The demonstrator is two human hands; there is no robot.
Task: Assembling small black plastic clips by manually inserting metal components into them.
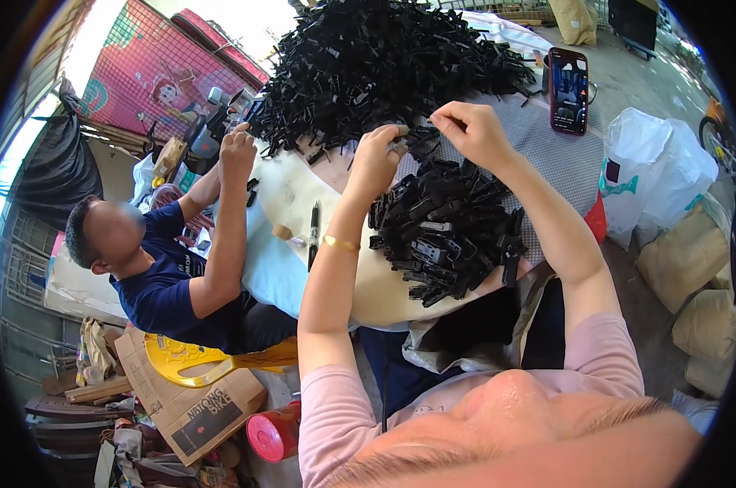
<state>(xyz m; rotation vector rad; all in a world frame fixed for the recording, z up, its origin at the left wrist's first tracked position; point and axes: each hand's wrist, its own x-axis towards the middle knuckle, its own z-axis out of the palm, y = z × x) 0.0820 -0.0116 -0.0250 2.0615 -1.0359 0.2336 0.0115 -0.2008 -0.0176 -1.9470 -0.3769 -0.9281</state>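
Sunlit clutter is surrounding a pale round desk (282, 268), which is carrying a huge heap of thin black plastic strips (376, 57) at twelve o'clock. Closer, at five o'clock from that heap, a smaller pile of black plastic clips (449, 228) is lying on the desk near its edge. Both of the person's hands are working just above this smaller pile. The left hand (376, 159) is curling its fingers (396, 134) narrowly around a small black plastic piece (400, 148), though how firmly is hard to tell. The right hand (469, 130) is pinching its fingers tight at their tips, on something too thin to make out, just at three o'clock from the left hand. A dark smartphone (569, 89) is standing upright at two o'clock, and a black pen (313, 234) is lying at nine o'clock from the clips. At the far left, a co-worker in a navy shirt (164, 293) is reaching one hand (238, 146) to the heap's edge.
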